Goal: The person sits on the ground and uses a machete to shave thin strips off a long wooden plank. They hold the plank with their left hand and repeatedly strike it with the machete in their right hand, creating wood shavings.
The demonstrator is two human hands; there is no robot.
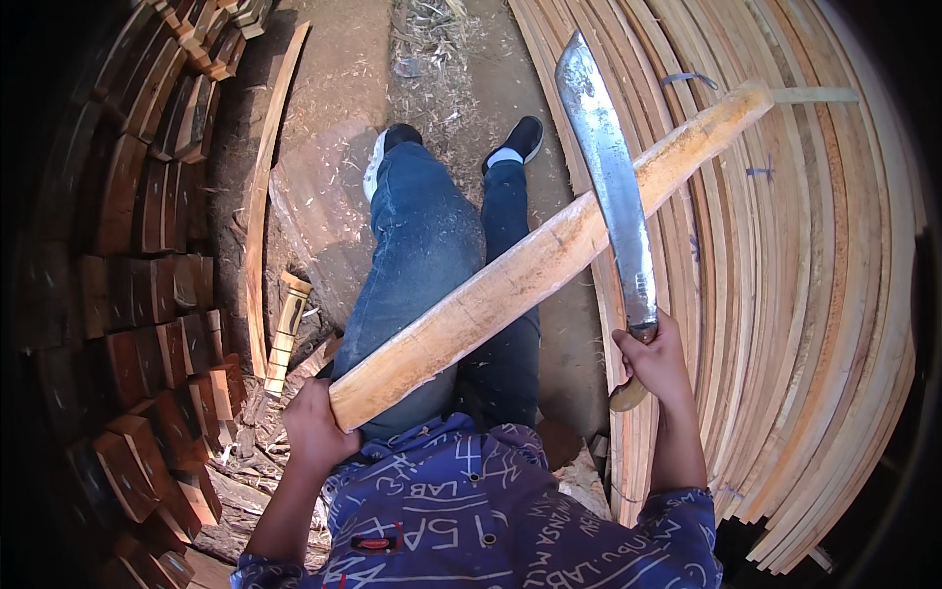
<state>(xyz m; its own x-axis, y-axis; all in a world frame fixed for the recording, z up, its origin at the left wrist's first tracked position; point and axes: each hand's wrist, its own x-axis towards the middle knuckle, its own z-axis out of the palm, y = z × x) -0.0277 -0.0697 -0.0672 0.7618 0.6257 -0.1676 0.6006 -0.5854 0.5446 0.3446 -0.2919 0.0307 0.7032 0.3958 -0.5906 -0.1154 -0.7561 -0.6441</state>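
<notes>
A long, pale wooden plank [510, 285] slants across my thighs, from the lower left up to the far right. My left hand [319, 429] is closed around its near left end. In my right hand [655, 361] is the handle of a machete [610, 162], gripped with the blade pointing up and away. The broad steel blade crosses over the plank toward its far end. Whether blade and wood touch I cannot tell. Part of the wooden handle shows below my fist.
Stacked dark wood blocks [137, 368] line the left side. To the right lies a large pile of long strips [765, 324], some with ties. A thin wooden strip [267, 187] and a short yellowish piece [288, 329] lie left of my legs. Shavings [437, 69] litter the ground.
</notes>
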